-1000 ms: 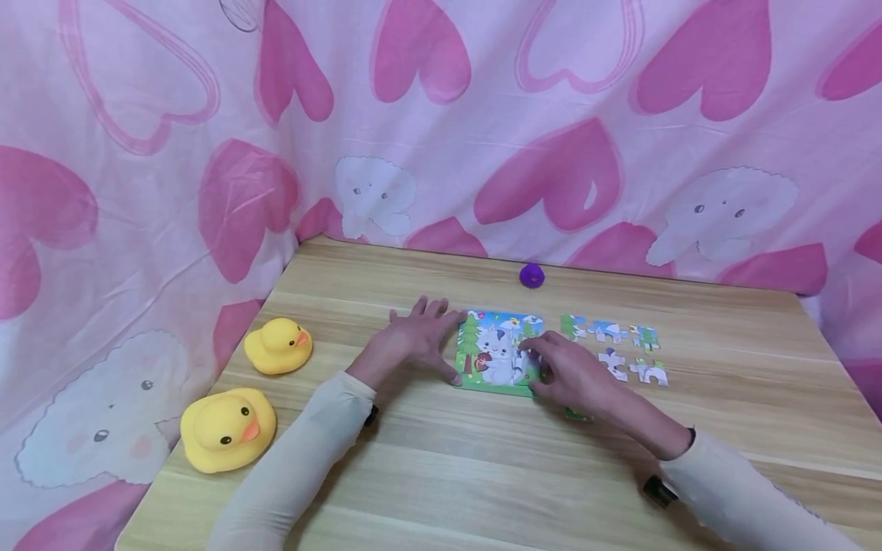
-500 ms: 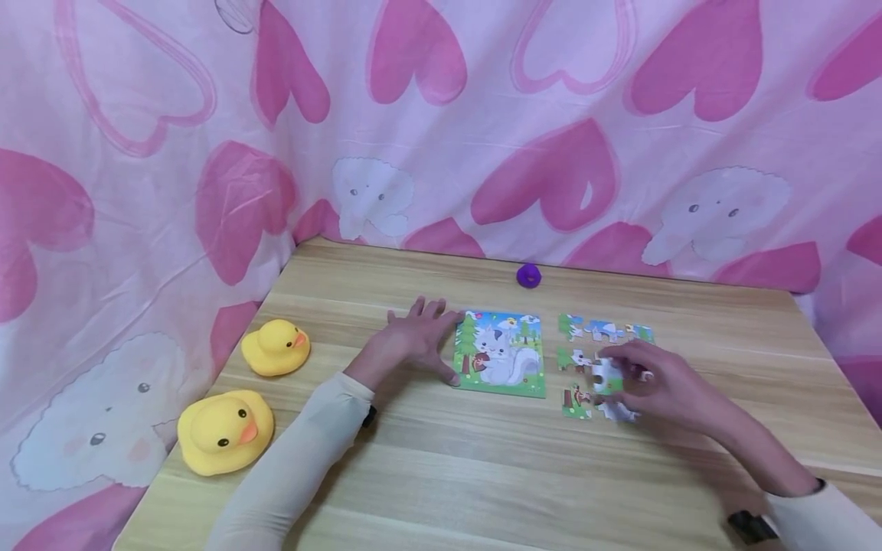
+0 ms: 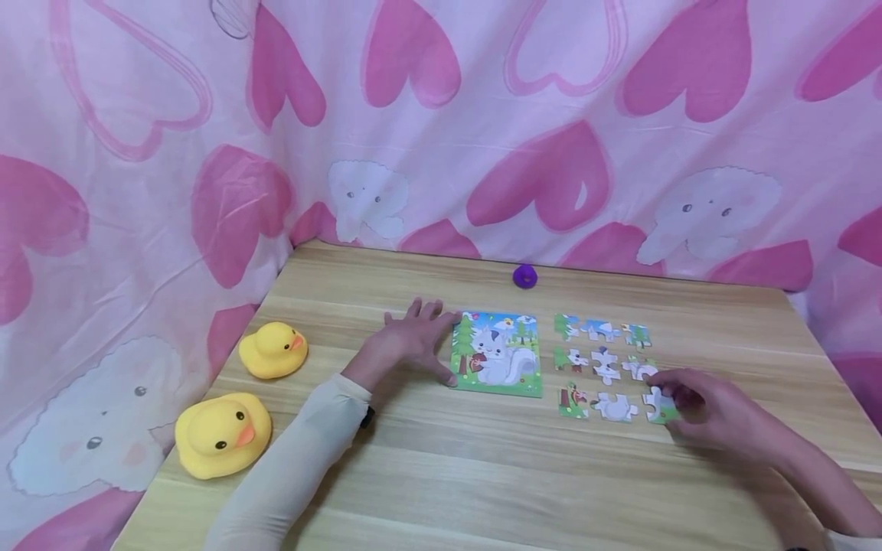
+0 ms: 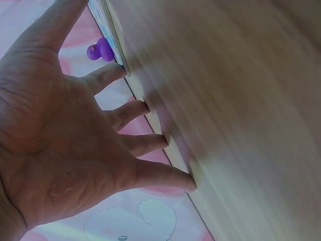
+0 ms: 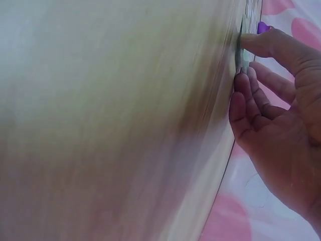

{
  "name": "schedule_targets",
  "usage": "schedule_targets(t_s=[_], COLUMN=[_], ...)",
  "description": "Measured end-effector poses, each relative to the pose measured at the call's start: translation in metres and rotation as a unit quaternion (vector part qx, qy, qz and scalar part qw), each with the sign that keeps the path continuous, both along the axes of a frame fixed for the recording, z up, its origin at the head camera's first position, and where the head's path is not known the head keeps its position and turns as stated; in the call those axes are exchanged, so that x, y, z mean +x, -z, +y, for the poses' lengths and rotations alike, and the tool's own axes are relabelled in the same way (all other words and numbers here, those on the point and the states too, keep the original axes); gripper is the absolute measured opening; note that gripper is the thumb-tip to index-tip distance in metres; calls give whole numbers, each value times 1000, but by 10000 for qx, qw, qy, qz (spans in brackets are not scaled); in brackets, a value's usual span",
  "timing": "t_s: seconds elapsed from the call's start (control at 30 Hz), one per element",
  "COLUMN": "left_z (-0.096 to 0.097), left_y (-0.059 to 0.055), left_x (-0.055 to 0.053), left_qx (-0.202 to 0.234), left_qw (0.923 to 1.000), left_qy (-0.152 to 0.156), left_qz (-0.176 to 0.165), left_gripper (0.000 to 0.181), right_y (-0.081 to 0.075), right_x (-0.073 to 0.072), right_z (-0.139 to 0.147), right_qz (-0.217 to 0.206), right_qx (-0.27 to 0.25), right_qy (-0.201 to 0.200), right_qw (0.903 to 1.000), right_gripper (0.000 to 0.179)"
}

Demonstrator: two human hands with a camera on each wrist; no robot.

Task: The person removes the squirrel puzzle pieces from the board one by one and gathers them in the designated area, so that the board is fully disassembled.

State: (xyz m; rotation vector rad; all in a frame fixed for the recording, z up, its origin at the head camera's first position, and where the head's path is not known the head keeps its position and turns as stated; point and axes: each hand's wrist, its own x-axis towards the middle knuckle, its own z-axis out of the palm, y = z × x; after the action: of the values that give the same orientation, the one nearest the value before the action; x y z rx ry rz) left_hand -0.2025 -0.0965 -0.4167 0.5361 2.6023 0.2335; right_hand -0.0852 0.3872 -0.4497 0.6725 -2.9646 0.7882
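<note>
A small picture card (image 3: 498,353) showing a grey squirrel lies flat on the table. My left hand (image 3: 411,337) is at the card's left side, fingers spread, with thumb and index fingertip at its edge; in the left wrist view the fingertips of this hand (image 4: 75,125) rest on the tabletop. To the right, jigsaw pieces (image 3: 606,365) lie slightly apart in three rows. My right hand (image 3: 723,413) pinches a green and white jigsaw piece (image 3: 659,405) at the front right corner of these rows. From the right wrist, that piece (image 5: 241,50) appears edge-on between thumb and fingers.
Two yellow rubber ducks (image 3: 223,435) sit along the left side of the wooden table (image 3: 441,474). A small purple toy (image 3: 525,276) stands near the back edge. A pink curtain with hearts (image 3: 413,138) hangs behind and to the left.
My right hand has moved from over the squirrel card to the right, carrying the jigsaw piece to the front right of the rows. My left hand has stayed by the card.
</note>
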Motion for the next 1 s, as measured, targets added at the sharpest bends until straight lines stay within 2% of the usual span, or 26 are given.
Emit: schedule_targets(t_s=[0.3, 0.47, 0.53, 0.63, 0.7, 0.8, 0.93, 1.0], left_z=[-2, -2, -3, -5, -9, -15, -23, -25], left_y=[0, -2, -2, -1, 0, 0, -5, -8], left_x=[0, 1, 1, -1, -3, -10, -28, -37], left_qx=[103, 203, 297, 486, 601, 608, 382, 312], left_qw=[9999, 9997, 9994, 9987, 9981, 9976, 9918, 9877], left_qy=[-2, -15, -20, -55, -84, -45, -171, -352], left_qz=[-54, -126, -166, -167, -101, 319, 1208, 1492], left_gripper=[123, 122, 122, 121, 119, 111, 106, 108], right_y=[-1, -11, -16, -20, -22, -23, -23, -21], right_x=[-2, -3, -7, -17, -26, -41, -61, -67], right_z=[-2, 2, 6, 13, 16, 21, 27, 32], right_qz=[-236, -411, -245, 274, 538, 556, 331, 141], right_qx=[-34, 3, 22, 216, 334, 511, 1009, 1323], right_qy=[-71, 187, 271, 426, 666, 1199, 1831, 2042], right_qw=[9997, 9990, 9993, 9985, 9958, 9899, 9773, 9699], right_gripper=[75, 73, 66, 54, 47, 51, 79, 94])
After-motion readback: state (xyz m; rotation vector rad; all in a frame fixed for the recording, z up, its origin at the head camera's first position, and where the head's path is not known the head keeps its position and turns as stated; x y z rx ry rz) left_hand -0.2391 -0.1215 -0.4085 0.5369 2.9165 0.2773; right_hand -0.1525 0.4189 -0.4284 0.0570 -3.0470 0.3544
